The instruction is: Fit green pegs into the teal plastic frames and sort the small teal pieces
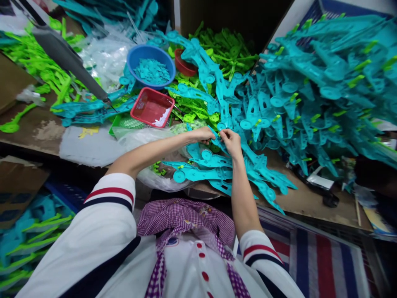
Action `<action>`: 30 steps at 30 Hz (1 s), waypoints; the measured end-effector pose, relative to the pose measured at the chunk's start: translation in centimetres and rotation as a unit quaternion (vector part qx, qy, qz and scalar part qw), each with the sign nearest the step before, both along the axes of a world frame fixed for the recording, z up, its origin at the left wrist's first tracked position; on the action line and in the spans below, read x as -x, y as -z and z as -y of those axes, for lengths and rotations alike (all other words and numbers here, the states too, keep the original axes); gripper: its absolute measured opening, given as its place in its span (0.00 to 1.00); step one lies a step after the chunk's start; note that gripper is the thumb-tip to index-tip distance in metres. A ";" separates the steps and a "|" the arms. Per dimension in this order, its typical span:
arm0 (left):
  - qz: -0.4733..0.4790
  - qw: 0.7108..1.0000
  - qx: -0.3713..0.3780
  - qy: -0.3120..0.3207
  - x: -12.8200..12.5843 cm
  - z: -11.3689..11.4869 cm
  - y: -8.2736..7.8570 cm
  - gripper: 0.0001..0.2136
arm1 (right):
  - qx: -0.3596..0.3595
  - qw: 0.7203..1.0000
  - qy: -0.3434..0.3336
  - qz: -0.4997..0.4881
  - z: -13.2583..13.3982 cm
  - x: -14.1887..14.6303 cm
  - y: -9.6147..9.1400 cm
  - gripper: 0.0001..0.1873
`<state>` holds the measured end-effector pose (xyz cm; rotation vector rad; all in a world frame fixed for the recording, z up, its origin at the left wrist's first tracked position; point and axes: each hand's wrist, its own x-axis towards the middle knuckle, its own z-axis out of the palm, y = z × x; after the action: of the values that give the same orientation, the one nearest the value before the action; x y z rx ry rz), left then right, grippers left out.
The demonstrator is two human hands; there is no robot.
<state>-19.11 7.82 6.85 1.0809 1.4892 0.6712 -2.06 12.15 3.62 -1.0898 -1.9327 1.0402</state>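
Over the middle of the bench, my left hand is closed around a turquoise plastic part. Close beside it, my right hand is pinched near the same part; a speck of green shows by its fingertips, too small to name. Below my hands lie several long turquoise plastic parts with round discs on them. More turquoise parts stretch away behind my hands, over bright green plastic pieces. Small green clips rest on a clear plastic bag left of the parts.
A large heap of turquoise parts rises on the right. Left of centre stand a red basket with white bits and a blue bowl of small turquoise pieces. A grey powered screwdriver hangs at the left. Green parts are piled behind it.
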 end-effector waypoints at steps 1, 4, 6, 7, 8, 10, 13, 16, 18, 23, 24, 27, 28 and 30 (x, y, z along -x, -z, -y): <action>-0.008 1.000 -0.004 0.006 0.0 -0.1 0.2 0.13 | 0.005 1.000 -0.001 0.002 0.0 0.1 0.0 0.21; -0.022 1.000 -0.010 0.017 0.0 -0.1 0.6 0.13 | 0.018 1.000 -0.001 0.021 0.1 0.5 0.1 0.18; -0.032 0.999 -0.010 0.019 -0.1 0.0 0.9 0.14 | 0.022 0.999 -0.007 0.031 0.1 0.6 0.2 0.16; -0.038 0.999 -0.009 0.021 -0.2 0.1 1.1 0.15 | 0.024 0.999 -0.011 0.036 0.0 0.7 0.3 0.16; -0.044 0.999 -0.007 0.024 -0.2 0.3 1.1 0.16 | 0.027 0.999 -0.015 0.041 -0.1 0.8 0.3 0.15; -0.046 0.998 -0.002 0.033 0.0 0.5 1.0 0.18 | 0.034 0.998 -0.012 0.045 -0.4 0.8 0.1 0.16; -0.023 0.998 0.012 0.051 0.7 0.7 0.1 0.21 | 0.013 0.999 0.008 0.043 -0.3 0.3 -1.1 0.19; 0.029 0.999 0.027 -0.013 1.4 1.2 -1.4 0.18 | -0.063 0.996 0.061 0.037 1.8 -0.6 -3.4 0.21; 0.121 0.988 0.023 -0.092 1.5 2.1 -2.5 0.16 | -0.113 0.991 0.065 0.026 4.1 -0.8 -4.8 0.21; 0.362 0.925 0.033 -0.113 0.2 5.8 -5.5 0.21 | -0.146 0.988 -0.055 0.015 8.9 1.1 -6.3 0.16; 0.377 0.919 0.038 -0.112 0.0 6.4 -6.0 0.22 | -0.143 0.988 -0.062 0.017 9.2 1.6 -6.3 0.16; 0.389 0.914 0.062 -0.095 -0.4 7.6 -7.0 0.23 | -0.137 0.989 -0.050 0.008 9.4 2.2 -6.4 0.17; 0.385 0.917 0.064 -0.088 -0.4 7.8 -7.1 0.23 | -0.135 0.990 -0.038 -0.001 9.4 2.2 -6.6 0.18; 0.369 0.924 0.052 -0.087 -0.4 7.9 -6.8 0.21 | -0.122 0.992 -0.010 -0.019 9.3 1.7 -6.9 0.19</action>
<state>-18.74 -0.07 13.64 0.5131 0.9443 0.9797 -3.74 2.89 10.50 -0.9087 -1.9836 0.8039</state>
